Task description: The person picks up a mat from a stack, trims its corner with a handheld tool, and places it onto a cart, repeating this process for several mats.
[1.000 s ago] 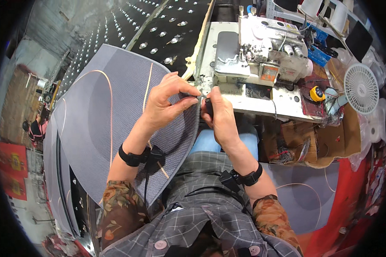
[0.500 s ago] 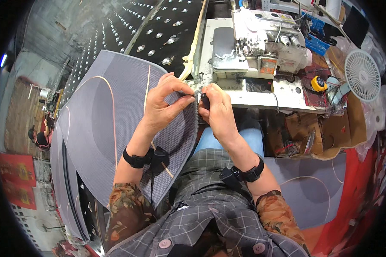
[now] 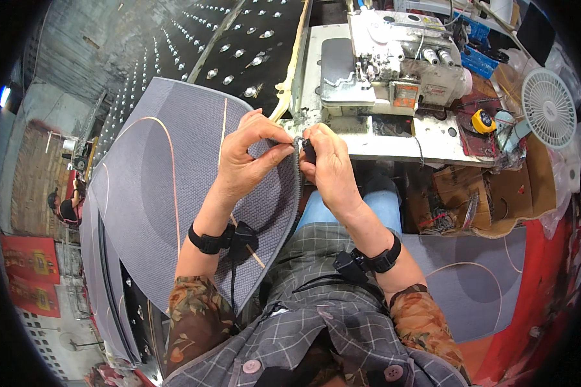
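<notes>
Left hand has thumb and finger pinched together on the edge of the gray mat, by the sewing table's near left corner. Right hand is curled tight round a black thing, maybe snips.

No wording is legible: the orange label on the white sewing machine, the yellow marks on two red panels at the left, and the small mark on the white fan are too small or blurred to make out
</notes>
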Demonstrator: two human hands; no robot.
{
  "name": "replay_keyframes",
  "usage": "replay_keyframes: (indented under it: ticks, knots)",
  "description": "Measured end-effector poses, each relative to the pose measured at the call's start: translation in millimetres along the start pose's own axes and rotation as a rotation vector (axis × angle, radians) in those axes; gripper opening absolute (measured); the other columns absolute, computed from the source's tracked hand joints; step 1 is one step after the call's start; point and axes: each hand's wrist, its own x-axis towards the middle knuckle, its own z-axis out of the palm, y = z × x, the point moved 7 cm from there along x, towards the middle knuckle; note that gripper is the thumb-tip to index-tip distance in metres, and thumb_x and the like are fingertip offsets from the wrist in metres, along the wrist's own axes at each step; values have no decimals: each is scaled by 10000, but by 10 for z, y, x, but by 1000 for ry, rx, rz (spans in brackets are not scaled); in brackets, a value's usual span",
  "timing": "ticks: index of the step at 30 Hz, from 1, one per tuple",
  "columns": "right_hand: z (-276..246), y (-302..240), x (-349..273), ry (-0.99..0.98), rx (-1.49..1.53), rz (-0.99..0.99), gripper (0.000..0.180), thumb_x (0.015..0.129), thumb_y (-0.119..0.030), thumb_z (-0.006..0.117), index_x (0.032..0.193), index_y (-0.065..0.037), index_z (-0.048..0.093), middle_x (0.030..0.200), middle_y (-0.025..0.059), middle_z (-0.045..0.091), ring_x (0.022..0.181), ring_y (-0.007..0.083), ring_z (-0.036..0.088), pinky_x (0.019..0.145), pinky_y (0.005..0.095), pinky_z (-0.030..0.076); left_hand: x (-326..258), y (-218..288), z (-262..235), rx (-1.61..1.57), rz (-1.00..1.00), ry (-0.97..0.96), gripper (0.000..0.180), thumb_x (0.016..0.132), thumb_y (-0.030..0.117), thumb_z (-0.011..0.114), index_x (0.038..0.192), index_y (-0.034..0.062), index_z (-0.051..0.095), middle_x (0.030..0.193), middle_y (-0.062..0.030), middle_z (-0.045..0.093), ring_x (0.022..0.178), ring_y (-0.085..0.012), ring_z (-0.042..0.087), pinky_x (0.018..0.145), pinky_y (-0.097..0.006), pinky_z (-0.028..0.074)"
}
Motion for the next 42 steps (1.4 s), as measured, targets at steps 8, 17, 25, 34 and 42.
replay_keyframes:
  ticks: [8, 17, 25, 34, 42]
  knots:
    - [21, -14, 0, -4, 43, 16, 225, 944, -227, 360, 832, -65, 469, 589, -16, 415, 448, 35, 293, 392, 198, 212, -10, -13, 4, -14, 3, 2, 162, 702, 1, 702, 816, 97, 638, 796, -1, 633, 821, -141, 597, 1002, -471, 278]
    - [41, -23, -12, -29, 12, 6, 212, 940, -205, 359, 834, -58, 468, 618, -11, 401, 464, 39, 292, 400, 199, 221, 0, 3, -4, -15, 6, -3, 170, 704, -4, 692, 829, 95, 633, 804, -4, 633, 827, -143, 598, 1005, -469, 275]
    - [27, -21, -19, -8, -1, 27, 218, 942, -225, 351, 869, -63, 479, 591, -16, 394, 441, 39, 279, 381, 200, 209, 15, 23, -1, 6, -6, 27, 116, 706, 42, 693, 803, 76, 640, 745, -9, 625, 729, -140, 583, 972, -408, 313]
    - [51, 1, -17, -26, 9, 45, 231, 945, -236, 341, 867, -66, 478, 552, -16, 397, 413, 40, 276, 364, 207, 200, 22, 42, -27, 13, -40, -29, 131, 726, 71, 689, 847, 81, 640, 821, -12, 649, 814, -155, 603, 1010, -442, 279]
    - [-108, 8, -57, -5, 44, 105, 233, 950, -230, 360, 817, -64, 453, 566, -10, 371, 452, 56, 302, 414, 216, 238, 149, 132, -43, 41, -24, -184, 143, 747, 97, 672, 880, 63, 633, 854, -22, 636, 861, -177, 583, 982, -420, 312]
